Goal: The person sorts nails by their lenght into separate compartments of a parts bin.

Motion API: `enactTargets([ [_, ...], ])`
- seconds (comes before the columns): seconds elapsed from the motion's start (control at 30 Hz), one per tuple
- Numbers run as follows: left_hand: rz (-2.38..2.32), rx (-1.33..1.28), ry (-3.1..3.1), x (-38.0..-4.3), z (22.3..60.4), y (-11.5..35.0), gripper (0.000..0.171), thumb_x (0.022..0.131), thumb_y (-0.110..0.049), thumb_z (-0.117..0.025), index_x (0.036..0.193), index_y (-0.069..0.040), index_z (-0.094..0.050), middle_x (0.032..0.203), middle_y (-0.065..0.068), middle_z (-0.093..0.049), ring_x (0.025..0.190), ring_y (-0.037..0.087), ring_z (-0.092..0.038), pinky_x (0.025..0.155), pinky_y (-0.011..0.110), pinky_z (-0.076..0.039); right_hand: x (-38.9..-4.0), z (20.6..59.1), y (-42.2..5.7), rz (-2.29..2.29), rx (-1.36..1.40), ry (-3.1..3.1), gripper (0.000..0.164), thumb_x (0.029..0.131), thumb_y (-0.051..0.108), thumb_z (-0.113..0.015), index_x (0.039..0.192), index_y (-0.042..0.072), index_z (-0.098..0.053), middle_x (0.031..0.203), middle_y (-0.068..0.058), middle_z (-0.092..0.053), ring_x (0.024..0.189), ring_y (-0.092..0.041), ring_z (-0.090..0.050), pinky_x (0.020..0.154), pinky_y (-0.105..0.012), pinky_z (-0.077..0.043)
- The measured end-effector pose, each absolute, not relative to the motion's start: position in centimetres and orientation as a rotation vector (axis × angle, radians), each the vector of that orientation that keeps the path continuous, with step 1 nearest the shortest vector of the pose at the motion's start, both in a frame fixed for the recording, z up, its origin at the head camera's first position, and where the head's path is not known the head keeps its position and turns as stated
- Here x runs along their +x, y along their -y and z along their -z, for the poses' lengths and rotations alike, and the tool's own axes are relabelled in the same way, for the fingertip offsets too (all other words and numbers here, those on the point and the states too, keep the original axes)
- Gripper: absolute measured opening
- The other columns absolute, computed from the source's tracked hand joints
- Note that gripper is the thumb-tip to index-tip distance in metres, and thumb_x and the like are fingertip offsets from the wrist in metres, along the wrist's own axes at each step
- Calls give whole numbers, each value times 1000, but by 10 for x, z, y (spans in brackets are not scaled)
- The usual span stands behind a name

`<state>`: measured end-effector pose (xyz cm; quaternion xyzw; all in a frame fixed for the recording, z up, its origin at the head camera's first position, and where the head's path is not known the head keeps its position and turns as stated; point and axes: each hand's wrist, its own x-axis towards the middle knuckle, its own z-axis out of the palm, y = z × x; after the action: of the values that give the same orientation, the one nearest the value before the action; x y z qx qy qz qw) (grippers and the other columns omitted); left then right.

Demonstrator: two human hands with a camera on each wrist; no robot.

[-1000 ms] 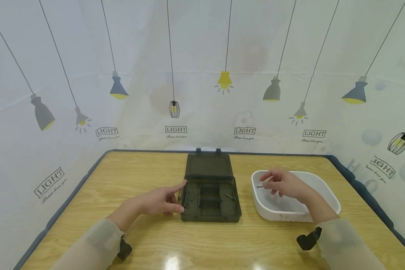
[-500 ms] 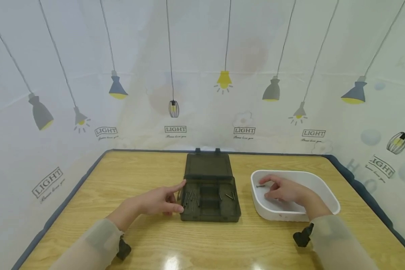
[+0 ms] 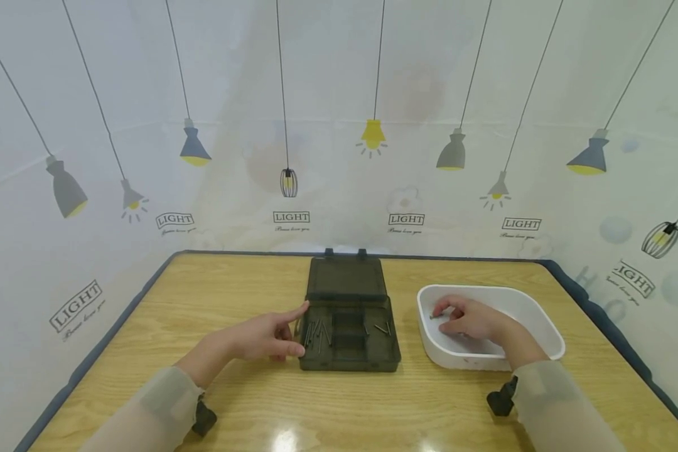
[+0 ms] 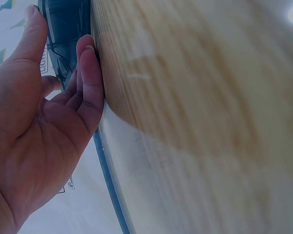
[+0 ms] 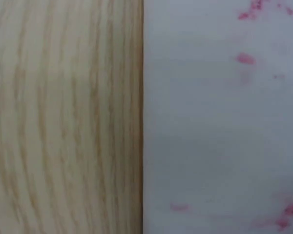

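My left hand [image 3: 264,336] rests against the left side of a dark translucent compartment box [image 3: 350,364], its lid tipped back. Index finger and thumb spread along that side; the left wrist view shows the other fingers [image 4: 91,78] reaching low beside the box. Several thin dark screws [image 3: 317,334] lie in the left compartment, and a few more [image 3: 382,328] in the right. My right hand [image 3: 473,319] reaches into a white tray [image 3: 463,361]. Its index fingertip is right at a small screw [image 3: 434,316] near the tray's left wall, the thumb standing apart from it.
A wood-grain table [image 3: 226,408] carries the box and the tray side by side with a narrow gap between. A printed cloth [image 3: 339,188] with lamps hangs behind and around. In the right wrist view the tray's outer wall [image 5: 210,126] shows red smudges.
My right hand has lowered into the tray, its index fingertip now over the small screw by the left wall. The left hand has stayed against the box.
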<state>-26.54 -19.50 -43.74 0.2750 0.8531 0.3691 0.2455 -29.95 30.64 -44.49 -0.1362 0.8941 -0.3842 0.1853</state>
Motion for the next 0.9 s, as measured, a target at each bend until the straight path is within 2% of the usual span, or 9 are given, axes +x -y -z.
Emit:
enactTargets([
  [0.13, -1012, 747, -2321, -265, 437, 195, 100, 106, -40, -75, 179, -22, -9, 96, 5, -73, 84, 22, -71, 77, 37, -58, -299, 445, -303, 1058, -338, -2543, 22, 99, 23, -80, 117, 14, -70, 93, 0, -60, 84, -17, -55, 75, -29, -47],
  [0.33, -999, 746, -2328, -265, 437, 196, 100, 106, -41, -75, 179, -22, -8, 96, 5, -73, 85, 22, -71, 77, 37, -58, -293, 438, -295, 973, -247, -2576, 12, 102, 17, -76, 109, 9, -71, 101, -4, -68, 93, -21, -56, 82, -34, -45],
  [0.67, -998, 749, -2326, -266, 438, 197, 100, 106, -42, -75, 179, -22, -9, 95, 4, -73, 85, 22, -71, 78, 37, -58, -292, 436, -294, 940, -267, -2595, 12, 103, 16, -75, 107, 5, -75, 100, -3, -70, 91, -19, -56, 81, -33, -44],
  [0.9, -1003, 752, -2315, -267, 439, 198, 100, 106, -42, -74, 179, -23, -8, 96, 5, -74, 86, 22, -72, 79, 37, -59, -294, 432, -298, 893, -345, -2642, 14, 101, 23, -79, 104, 9, -78, 98, -2, -73, 88, -17, -59, 80, -31, -47],
])
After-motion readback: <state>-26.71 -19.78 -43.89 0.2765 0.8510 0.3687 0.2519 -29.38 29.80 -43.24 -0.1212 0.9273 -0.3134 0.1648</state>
